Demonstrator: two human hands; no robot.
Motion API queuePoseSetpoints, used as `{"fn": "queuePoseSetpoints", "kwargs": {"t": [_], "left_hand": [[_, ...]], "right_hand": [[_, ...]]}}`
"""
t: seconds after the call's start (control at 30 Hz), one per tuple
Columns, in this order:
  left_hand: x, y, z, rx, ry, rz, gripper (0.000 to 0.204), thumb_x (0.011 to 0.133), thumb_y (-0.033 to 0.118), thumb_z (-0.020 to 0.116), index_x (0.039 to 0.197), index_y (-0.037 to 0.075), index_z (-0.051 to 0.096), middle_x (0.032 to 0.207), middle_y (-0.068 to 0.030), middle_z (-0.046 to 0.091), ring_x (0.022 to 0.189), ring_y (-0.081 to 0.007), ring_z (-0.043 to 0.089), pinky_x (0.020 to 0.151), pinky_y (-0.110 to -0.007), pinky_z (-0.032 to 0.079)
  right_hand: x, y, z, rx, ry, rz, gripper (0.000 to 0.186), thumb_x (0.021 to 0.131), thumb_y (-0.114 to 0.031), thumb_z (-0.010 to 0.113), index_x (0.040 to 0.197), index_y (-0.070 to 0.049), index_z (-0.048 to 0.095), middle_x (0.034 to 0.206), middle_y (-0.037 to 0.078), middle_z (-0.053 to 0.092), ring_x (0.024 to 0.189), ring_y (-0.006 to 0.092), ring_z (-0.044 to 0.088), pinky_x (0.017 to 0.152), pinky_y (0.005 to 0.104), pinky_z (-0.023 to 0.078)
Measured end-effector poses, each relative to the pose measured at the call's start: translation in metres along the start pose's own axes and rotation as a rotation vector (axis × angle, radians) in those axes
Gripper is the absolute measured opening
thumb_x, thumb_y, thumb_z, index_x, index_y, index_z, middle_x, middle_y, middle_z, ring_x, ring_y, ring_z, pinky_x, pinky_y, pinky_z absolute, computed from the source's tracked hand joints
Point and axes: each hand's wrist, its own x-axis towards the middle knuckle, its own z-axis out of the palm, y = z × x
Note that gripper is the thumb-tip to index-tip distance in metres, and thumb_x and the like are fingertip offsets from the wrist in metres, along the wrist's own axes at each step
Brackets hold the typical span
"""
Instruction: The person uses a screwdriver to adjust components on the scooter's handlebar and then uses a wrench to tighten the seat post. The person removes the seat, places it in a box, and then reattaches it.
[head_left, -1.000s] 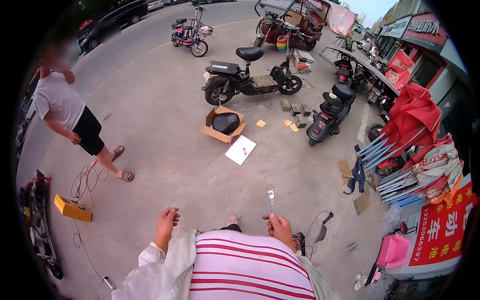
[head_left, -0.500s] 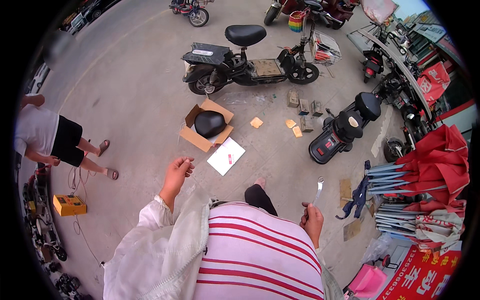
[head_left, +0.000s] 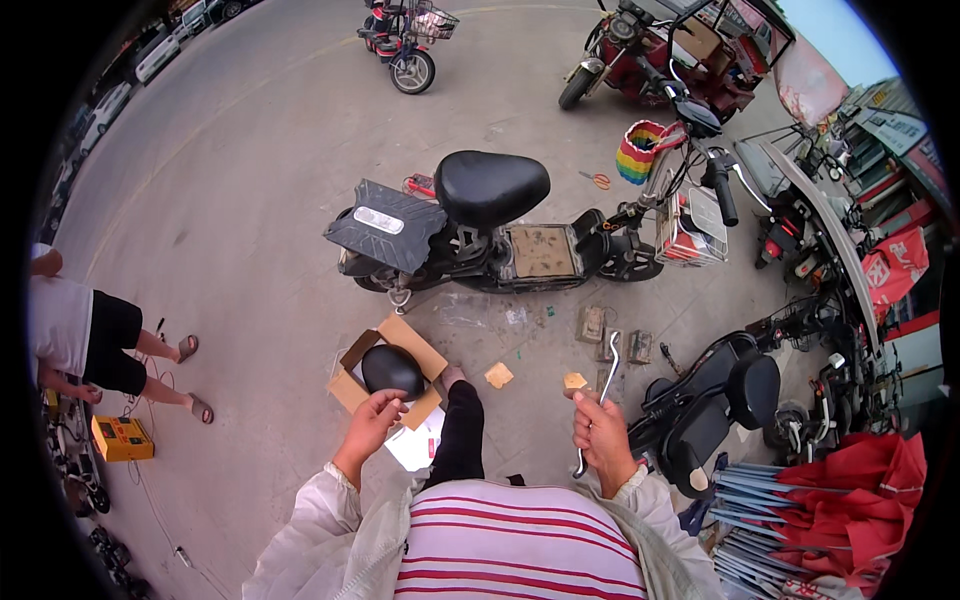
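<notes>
My right hand (head_left: pixel 603 439) grips a silver wrench (head_left: pixel 599 392) that points up and forward. My left hand (head_left: pixel 371 424) is raised in front of me with the fingers loosely curled, holding nothing that I can see. Just beyond it an open cardboard box (head_left: pixel 352 383) lies on the pavement with a black rounded part (head_left: pixel 391 368) in it. A black electric scooter (head_left: pixel 480 230) with a wide black seat stands a little farther ahead. My dark trouser leg (head_left: pixel 462 431) steps forward between my hands, above a white sheet of paper (head_left: pixel 413 448).
A person in black shorts (head_left: pixel 92 340) stands at the left near a yellow device (head_left: pixel 122 438) with cables. Another black scooter (head_left: pixel 712 405) is parked at the right, beside folded red umbrellas (head_left: pixel 840 500). Small blocks (head_left: pixel 592 324) lie on the ground. More scooters (head_left: pixel 407 45) stand farther off.
I have walked forward: the box and the black scooter are much nearer. My left hand has dropped closer to the box, and my right hand has kept the wrench and come up.
</notes>
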Motion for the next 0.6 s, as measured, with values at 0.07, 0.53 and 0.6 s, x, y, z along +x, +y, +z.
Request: {"fn": "queuePoseSetpoints", "kwargs": {"t": [0.07,0.53,0.6], "left_hand": [[0.072,0.014,0.030,-0.031,-0.096,0.062,0.031,0.093,0.017,0.052,0.121,0.004,0.054,0.096,-0.0033,0.063,0.083,-0.0090,0.055,0.075,-0.025,0.046],[0.467,0.016,0.070,0.927,0.611,1.142,0.031,0.083,0.018,0.062,0.110,0.001,0.059,0.101,-0.0151,0.063,0.095,-0.0336,0.059,0.083,-0.037,0.046],[0.471,0.032,0.068,0.873,0.638,1.131,0.030,0.083,0.016,0.061,0.109,0.001,0.060,0.099,-0.0137,0.064,0.093,-0.0312,0.060,0.082,-0.036,0.046]], "right_hand": [[0.055,-0.019,-0.004,0.026,0.037,0.099,0.023,0.088,-0.017,0.060,0.104,-0.001,0.058,0.058,-0.006,0.039,0.039,0.0028,0.028,0.035,0.0189,0.022],[0.518,-0.057,0.109,0.449,-0.535,-0.165,0.009,0.086,-0.012,0.058,0.095,-0.011,0.056,0.069,-0.003,0.052,0.046,0.0041,0.042,0.038,0.0206,0.026],[0.528,-0.053,0.112,0.404,-0.782,-0.266,0.010,0.083,-0.008,0.060,0.092,-0.008,0.055,0.066,-0.003,0.051,0.045,0.0040,0.041,0.038,0.0206,0.026]]}}
